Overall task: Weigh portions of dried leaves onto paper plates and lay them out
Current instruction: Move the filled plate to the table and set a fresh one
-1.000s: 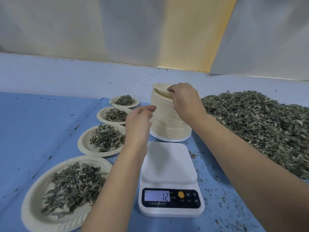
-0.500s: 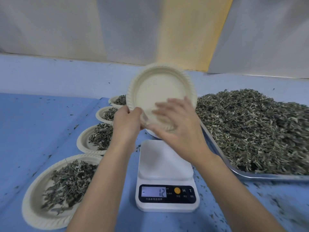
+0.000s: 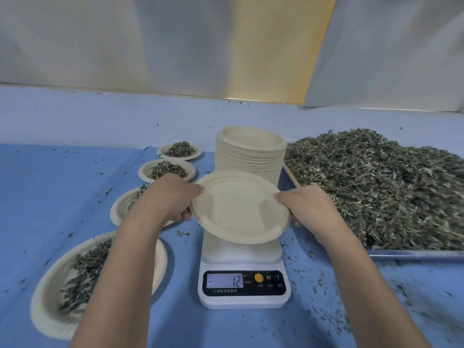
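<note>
Both hands, left hand (image 3: 173, 197) and right hand (image 3: 308, 209), pinch opposite rims of a round, cream, ridged paper plate (image 3: 238, 207). It hangs tilted above the white plastic digital scale (image 3: 243, 285).

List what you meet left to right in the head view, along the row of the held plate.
filled plate, partly hidden by the arm → left hand → empty paper plate gripped at both edges → right hand → dried leaf pile

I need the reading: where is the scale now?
Head view, bottom centre: the scale stands on the table, beneath the empty plate held by left hand and right hand, in front of the stack.
</note>
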Demonstrator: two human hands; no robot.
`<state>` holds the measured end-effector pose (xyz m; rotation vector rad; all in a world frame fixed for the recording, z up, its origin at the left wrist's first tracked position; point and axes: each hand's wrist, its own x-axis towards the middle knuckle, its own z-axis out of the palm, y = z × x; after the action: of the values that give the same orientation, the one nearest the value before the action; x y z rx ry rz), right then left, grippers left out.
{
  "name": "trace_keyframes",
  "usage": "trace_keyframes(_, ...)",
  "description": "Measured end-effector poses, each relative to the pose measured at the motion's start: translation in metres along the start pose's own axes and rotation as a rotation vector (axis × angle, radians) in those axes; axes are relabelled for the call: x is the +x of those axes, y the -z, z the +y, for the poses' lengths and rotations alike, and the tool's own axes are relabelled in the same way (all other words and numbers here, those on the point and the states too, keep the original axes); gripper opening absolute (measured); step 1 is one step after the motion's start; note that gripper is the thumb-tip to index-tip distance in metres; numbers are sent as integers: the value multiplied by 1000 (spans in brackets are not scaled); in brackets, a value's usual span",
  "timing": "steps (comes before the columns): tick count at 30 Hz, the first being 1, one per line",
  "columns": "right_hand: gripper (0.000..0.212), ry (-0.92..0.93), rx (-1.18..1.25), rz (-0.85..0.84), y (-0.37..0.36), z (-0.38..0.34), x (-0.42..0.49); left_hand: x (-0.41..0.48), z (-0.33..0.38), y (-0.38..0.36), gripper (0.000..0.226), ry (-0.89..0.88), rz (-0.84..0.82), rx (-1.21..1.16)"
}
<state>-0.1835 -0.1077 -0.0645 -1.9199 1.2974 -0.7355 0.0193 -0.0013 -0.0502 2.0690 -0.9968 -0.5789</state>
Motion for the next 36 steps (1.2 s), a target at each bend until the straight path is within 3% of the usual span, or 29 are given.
trace_keyframes(6,39,-65,-154,-66,-14,11,8,5,-9,-14,42,75,-115,114)
trace_keyframes(9,35,-36,-137,-65,-19,15,10,7,-11,-19,34,96,-158,137)
trace_keyframes(12,46,-20,-111,-76,-24,19,11,7,-12,-22,29,118,-187,132)
trace_keyframes(19,45,-74,-125,-84,-29,23,14,8,-15,-26,28,134,-209,147)
trace_keyframes(26,48,-91,-181,-38,-29,30,18,12,-17,-27,44,143,-177,228)
trace_keyframes(29,48,-33,-241,84,-23,32,20,12,-13,-27,48,71,10,339)
trace_keyframes(32,32,24,-214,241,-7,38,23,9,-6,-33,36,-89,210,322)
trace_keyframes(34,15,3,-264,319,9,45,25,6,3,-41,20,-240,276,253)
trace_keyframes(36,24,-74,-369,296,29,55,27,0,16,-52,21,-372,269,145)
